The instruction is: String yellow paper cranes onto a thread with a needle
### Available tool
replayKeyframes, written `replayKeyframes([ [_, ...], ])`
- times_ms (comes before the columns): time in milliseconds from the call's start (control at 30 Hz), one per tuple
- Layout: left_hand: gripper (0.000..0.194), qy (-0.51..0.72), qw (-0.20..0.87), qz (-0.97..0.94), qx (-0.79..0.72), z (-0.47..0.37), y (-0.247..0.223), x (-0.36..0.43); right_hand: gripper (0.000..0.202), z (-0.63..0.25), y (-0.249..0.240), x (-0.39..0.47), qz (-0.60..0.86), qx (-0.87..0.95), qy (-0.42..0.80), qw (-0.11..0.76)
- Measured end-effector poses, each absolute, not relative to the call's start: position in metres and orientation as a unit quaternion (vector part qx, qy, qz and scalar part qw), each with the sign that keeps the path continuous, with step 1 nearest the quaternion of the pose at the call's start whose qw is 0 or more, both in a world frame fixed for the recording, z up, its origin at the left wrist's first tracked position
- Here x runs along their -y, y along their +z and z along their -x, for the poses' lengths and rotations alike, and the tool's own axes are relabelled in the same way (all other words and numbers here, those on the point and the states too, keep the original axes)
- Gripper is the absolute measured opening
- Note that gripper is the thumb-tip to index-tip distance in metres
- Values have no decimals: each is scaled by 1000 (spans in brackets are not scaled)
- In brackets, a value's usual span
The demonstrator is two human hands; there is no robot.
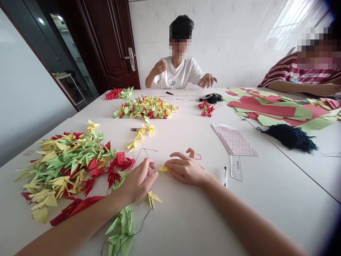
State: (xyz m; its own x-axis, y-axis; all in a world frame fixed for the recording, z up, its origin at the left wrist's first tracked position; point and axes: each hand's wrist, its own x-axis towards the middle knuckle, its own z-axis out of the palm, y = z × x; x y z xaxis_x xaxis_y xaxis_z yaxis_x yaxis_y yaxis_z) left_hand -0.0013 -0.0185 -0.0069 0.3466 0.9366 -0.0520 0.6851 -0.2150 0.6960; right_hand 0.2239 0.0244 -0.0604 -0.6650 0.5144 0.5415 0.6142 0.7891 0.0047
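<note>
My right hand [185, 168] is closed with its fingertips on a small yellow folded-paper crane [163, 169], the little finger raised. To its left, my left hand [141, 179] is closed in a pinch on a dark thread [144, 150], which partly shows beyond the fingers and toward the crane. Another yellow crane [153, 199] lies just below my left hand. Green folded cranes [124, 227] with thread through them lie under and beside my left forearm. Red cranes [121, 161] rest left of the hand.
A large pile of coloured cranes [71, 160] covers the left. Behind are yellow cranes [138, 136] and another pile [149, 106]. To the right are a printed sheet [234, 139], ruler [236, 167], pen [226, 177], black thread bundle [289, 137] and paper strips [266, 108]. Two people sit opposite.
</note>
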Motion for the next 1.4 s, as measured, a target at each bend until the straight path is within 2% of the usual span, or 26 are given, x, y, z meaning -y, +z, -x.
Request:
replayKeyframes([
  [100,28,161,194,-810,-530,1,5,30,21,-223,-59,-24,315,907,-106,260],
  [167,34,90,135,-810,-564,-1,7,40,19,-223,-59,-23,322,903,-110,262],
  [267,57,-2,116,-776,-620,-6,1,52,18,-221,-59,-23,330,897,-113,273],
  [367,64,-21,129,-766,-629,-12,-6,58,17,-220,-58,-21,325,890,-123,296],
  [567,53,-89,172,-782,-593,-9,-1,51,21,-218,-50,-12,238,891,-151,356],
  [633,50,-111,191,-787,-576,-6,2,48,27,-214,-46,-7,180,918,-114,335],
  [767,35,-80,232,-808,-536,1,0,47,41,-204,-39,3,116,967,-17,227],
  [900,17,-102,228,-833,-493,4,2,48,35,-196,-35,9,105,981,18,162],
  [967,14,-144,201,-850,-465,3,7,48,31,-195,-35,10,105,982,25,156],
  [1067,21,-188,154,-865,-440,1,15,48,26,-193,-37,9,117,977,45,171],
  [1167,21,-182,139,-855,-466,2,20,46,25,-194,-39,8,135,970,80,186],
  [1267,19,-124,210,-827,-506,6,25,38,42,-199,-38,6,139,949,153,237],
  [1400,17,-56,421,-755,-500,12,33,24,48,-205,-33,2,135,908,236,318],
])
